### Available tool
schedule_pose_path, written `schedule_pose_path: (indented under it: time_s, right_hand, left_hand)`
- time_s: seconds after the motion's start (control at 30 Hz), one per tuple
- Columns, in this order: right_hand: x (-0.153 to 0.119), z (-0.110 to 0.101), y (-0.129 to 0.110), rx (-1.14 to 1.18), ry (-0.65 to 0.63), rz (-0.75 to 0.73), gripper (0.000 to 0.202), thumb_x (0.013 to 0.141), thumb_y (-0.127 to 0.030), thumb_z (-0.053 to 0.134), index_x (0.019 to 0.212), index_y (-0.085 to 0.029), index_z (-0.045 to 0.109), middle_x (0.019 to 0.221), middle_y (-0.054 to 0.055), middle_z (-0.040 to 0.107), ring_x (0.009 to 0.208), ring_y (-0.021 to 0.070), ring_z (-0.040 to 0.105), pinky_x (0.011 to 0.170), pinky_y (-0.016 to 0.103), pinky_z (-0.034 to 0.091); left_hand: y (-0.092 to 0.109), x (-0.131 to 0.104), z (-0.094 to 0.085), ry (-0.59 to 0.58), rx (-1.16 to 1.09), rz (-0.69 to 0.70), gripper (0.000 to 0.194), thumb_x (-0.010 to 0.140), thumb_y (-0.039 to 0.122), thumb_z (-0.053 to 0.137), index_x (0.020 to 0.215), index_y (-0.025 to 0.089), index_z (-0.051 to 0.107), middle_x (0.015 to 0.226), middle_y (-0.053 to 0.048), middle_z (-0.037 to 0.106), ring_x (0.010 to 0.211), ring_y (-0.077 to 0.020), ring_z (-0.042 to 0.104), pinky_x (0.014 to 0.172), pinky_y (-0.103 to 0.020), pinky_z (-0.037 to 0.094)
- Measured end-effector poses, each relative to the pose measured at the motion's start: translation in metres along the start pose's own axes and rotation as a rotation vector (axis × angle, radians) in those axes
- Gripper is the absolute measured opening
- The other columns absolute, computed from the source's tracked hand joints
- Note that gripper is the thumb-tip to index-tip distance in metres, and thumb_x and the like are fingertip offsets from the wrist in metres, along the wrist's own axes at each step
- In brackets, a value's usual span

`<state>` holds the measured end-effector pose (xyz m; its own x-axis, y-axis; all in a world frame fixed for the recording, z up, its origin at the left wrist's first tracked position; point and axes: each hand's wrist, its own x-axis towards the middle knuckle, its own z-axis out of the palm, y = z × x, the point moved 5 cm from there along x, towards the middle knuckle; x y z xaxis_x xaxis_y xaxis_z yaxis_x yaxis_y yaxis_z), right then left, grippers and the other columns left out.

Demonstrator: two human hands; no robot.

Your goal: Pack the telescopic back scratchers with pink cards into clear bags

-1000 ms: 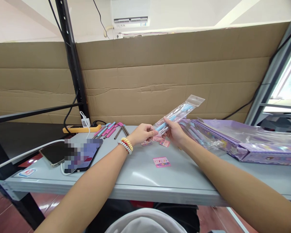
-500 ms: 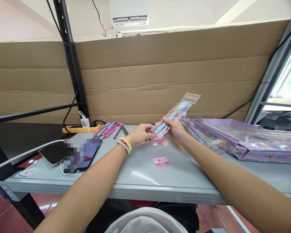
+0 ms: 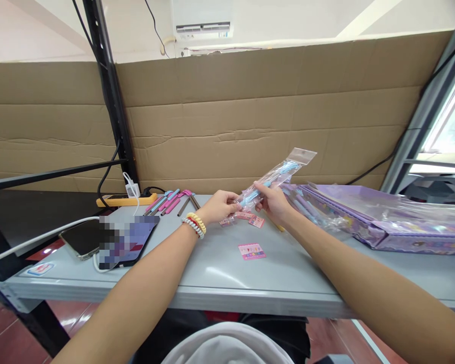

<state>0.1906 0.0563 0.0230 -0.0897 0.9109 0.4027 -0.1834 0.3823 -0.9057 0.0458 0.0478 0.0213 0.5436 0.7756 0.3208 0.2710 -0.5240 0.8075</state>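
Both hands hold a clear plastic bag [image 3: 302, 156] with light-blue pens [image 3: 286, 168] inside, tilted up to the right above the table. My right hand [image 3: 273, 203] is closed around its middle, thumb on top. At the bag's lower left end, my left hand [image 3: 223, 206] pinches the plastic. Several small pink cards [image 3: 256, 221] lie just under the hands, and one pink printed card [image 3: 252, 251] sits nearer the front. To the right of my right hand are more bagged pens [image 3: 307, 206].
A purple box [image 3: 387, 215] with clear plastic on it stands at the right. Pink, blue and brown pens [image 3: 170, 202] lie at the back left. Two phones [image 3: 131, 242] with a white cable and a yellow power strip [image 3: 125, 201] are further left. Cardboard [image 3: 250, 111] closes off the back.
The bag has tipped slightly lower and its top end has shifted a little right. Both hands keep their hold on it.
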Motion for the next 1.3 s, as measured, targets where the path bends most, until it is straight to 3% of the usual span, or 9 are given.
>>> schedule_pose_path:
  time_s: [0.23, 0.5, 0.67, 0.87, 1.03, 1.3]
  right_hand:
    - [-0.001, 0.001, -0.002, 0.012, 0.021, 0.046, 0.032, 0.07, -0.047, 0.064, 0.062, -0.019, 0.049, 0.042, -0.003, 0.047, 0.034, 0.0093, 0.04, 0.035, 0.024, 0.034]
    - [0.002, -0.002, 0.006, -0.019, 0.02, 0.067, 0.03, 0.068, -0.043, 0.066, 0.062, -0.018, 0.051, 0.051, 0.0, 0.054, 0.039, 0.0102, 0.045, 0.035, 0.024, 0.036]
    - [0.001, -0.001, 0.008, -0.03, -0.002, 0.063, 0.03, 0.069, -0.043, 0.065, 0.063, -0.017, 0.051, 0.051, 0.0, 0.053, 0.04, 0.0098, 0.045, 0.036, 0.023, 0.037]
    - [0.002, -0.002, 0.009, -0.022, -0.005, 0.063, 0.029, 0.07, -0.042, 0.064, 0.063, -0.017, 0.052, 0.051, 0.0, 0.053, 0.039, 0.0091, 0.043, 0.036, 0.023, 0.036]
    - [0.002, -0.001, 0.008, -0.037, -0.039, 0.053, 0.029, 0.071, -0.042, 0.065, 0.064, -0.016, 0.053, 0.054, 0.0, 0.055, 0.039, 0.0081, 0.042, 0.038, 0.023, 0.037]
    - [0.002, -0.001, 0.011, -0.02, -0.065, 0.062, 0.028, 0.07, -0.042, 0.065, 0.066, -0.015, 0.056, 0.055, 0.001, 0.055, 0.043, 0.0095, 0.045, 0.038, 0.023, 0.036]
  left_hand:
    - [-0.002, 0.0, 0.0, 0.004, 0.006, 0.0, 0.022, 0.071, 0.023, 0.06, 0.089, 0.012, 0.062, 0.068, 0.0, 0.057, 0.054, -0.0082, 0.048, 0.048, -0.02, 0.037]
    - [-0.001, -0.003, 0.009, -0.136, -0.054, -0.008, 0.028, 0.073, 0.027, 0.059, 0.097, 0.012, 0.059, 0.066, 0.002, 0.052, 0.048, -0.0058, 0.041, 0.043, -0.019, 0.032]
    - [-0.002, -0.002, 0.008, -0.145, -0.038, 0.019, 0.034, 0.074, 0.032, 0.059, 0.1, 0.011, 0.058, 0.069, 0.0, 0.054, 0.052, -0.0069, 0.042, 0.045, -0.019, 0.033]
    - [-0.003, 0.0, 0.006, -0.046, 0.111, 0.062, 0.025, 0.075, 0.028, 0.054, 0.095, 0.013, 0.058, 0.074, -0.001, 0.057, 0.058, -0.0094, 0.048, 0.049, -0.02, 0.036]
    - [-0.005, 0.0, 0.005, -0.006, 0.126, -0.015, 0.025, 0.079, 0.035, 0.049, 0.093, 0.015, 0.056, 0.068, 0.002, 0.054, 0.054, -0.009, 0.046, 0.048, -0.02, 0.037]
    - [-0.002, -0.005, 0.01, -0.129, 0.079, -0.066, 0.033, 0.076, 0.046, 0.054, 0.079, 0.014, 0.058, 0.057, 0.003, 0.045, 0.046, -0.0078, 0.037, 0.043, -0.021, 0.03]
